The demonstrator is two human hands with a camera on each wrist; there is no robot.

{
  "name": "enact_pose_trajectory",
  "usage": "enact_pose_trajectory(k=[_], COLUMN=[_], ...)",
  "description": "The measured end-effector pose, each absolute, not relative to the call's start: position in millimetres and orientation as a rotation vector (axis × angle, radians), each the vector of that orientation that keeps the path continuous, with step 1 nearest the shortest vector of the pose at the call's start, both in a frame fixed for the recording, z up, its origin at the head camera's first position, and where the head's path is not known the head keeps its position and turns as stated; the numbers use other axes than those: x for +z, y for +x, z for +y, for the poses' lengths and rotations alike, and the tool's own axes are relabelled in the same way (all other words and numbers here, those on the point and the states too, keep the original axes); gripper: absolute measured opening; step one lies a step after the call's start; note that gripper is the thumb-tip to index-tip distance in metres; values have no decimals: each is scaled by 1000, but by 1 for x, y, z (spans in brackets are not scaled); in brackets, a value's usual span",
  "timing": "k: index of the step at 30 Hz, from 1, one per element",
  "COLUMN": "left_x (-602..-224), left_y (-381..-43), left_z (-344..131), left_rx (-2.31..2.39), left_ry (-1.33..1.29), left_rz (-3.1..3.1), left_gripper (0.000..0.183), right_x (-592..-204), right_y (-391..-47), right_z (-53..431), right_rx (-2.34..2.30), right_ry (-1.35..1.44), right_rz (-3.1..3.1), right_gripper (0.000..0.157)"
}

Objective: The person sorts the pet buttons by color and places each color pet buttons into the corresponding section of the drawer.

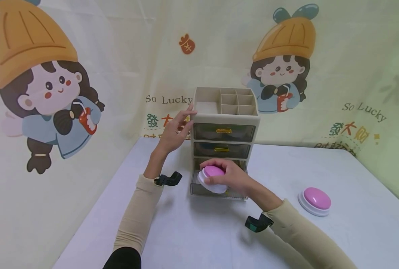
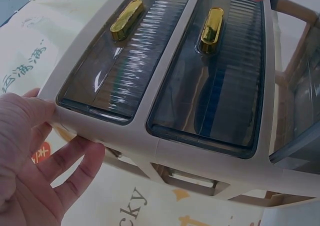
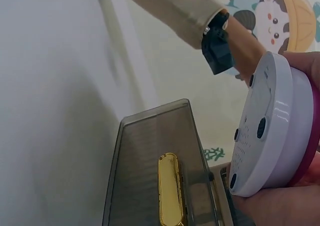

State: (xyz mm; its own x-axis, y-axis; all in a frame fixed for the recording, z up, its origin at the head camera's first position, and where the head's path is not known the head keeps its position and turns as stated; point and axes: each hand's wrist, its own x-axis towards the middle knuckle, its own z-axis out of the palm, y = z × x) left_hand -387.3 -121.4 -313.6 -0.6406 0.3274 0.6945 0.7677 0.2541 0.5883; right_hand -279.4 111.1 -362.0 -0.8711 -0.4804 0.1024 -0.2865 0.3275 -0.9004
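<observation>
A beige desktop drawer organizer (image 1: 225, 118) stands on the table, its bottom drawer (image 1: 199, 188) pulled out and its two upper drawers closed. My left hand (image 1: 174, 131) touches the organizer's upper left edge with extended fingers. In the left wrist view, the thumb rests against the front corner and other fingers (image 2: 82, 161) are by the side wall. My right hand (image 1: 234, 175) grips a round pink-and-white push button (image 1: 214, 171) above the open drawer. The right wrist view shows the button's white underside (image 3: 257, 128), with dark feet and small holes, tipped on edge beside the smoky drawer's gold handle (image 3: 170, 188).
A second pink-and-white push button (image 1: 317, 198) sits on the white tablecloth (image 1: 273, 246) to the right. The organizer's top has a divided tray (image 1: 208, 102). Behind stands a cream cloth backdrop (image 1: 125, 56) with cartoon prints. Each wrist wears a black camera mount (image 1: 260, 223).
</observation>
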Motion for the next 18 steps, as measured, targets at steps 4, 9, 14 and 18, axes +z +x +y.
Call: enact_pose_trajectory(k=[4, 9, 14, 18], left_x=[-314, -314, -314, -314], left_y=[-388, -388, -388, -388], left_z=[-121, -121, -122, -123], left_rx=[-1360, -1367, -1375, -1380], left_ry=[-1006, -1027, -1033, -1028], left_rz=[-2092, -2087, -2085, -2091], left_gripper=[36, 35, 36, 36], right_x=[-362, -364, -365, -366], right_y=[-285, -293, -301, -306], right_z=[107, 102, 98, 95], right_rx=[-1607, -1638, -1623, -1587], right_ry=[-632, -560, -506, -466], right_rz=[2352, 2317, 2340, 2387], right_gripper=[47, 49, 49, 50])
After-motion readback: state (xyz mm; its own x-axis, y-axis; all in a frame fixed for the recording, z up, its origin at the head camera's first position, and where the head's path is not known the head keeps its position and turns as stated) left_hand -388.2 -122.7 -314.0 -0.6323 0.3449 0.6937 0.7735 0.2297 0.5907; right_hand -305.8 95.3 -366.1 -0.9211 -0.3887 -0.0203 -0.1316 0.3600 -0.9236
